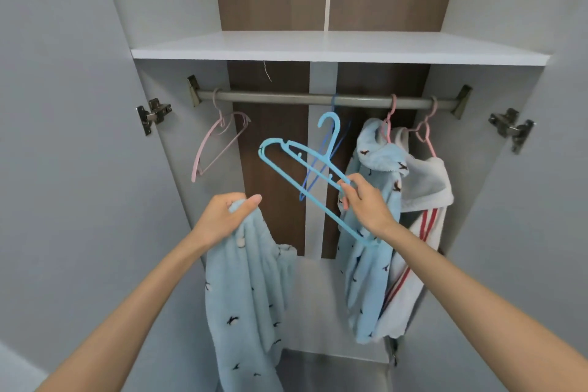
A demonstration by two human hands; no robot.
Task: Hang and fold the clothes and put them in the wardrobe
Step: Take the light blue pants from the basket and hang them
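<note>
On your far left the wardrobe [178, 169] stands open, and an empty pink hanger [203, 149] hangs at the left end of the rail [280, 98], under the white shelf [318, 51].

Your left hand [222, 216] is clenched round the bunched top of a light blue fleece garment [248, 296] printed with small dark birds. Your thumb lies across the top of the fabric, and the rest drops straight down in front of the wardrobe's lower part, not on any hanger.

In the middle, a light blue hanger [313, 160] is off the rail, tilted, its hook pointing up. Just behind it a dark blue hanger [305, 188] hangs from the rail.

Your right hand [366, 204] pinches the light blue hanger near the right end of its upper arm, between thumb and curled fingers; the lower bar runs past your wrist.

To the right, a second blue bird-print garment [375, 248] hangs from a pink hanger on the rail. Touching it on the far side is a white garment with red stripes [426, 188], on another pink hanger near the rail's right end.
</note>
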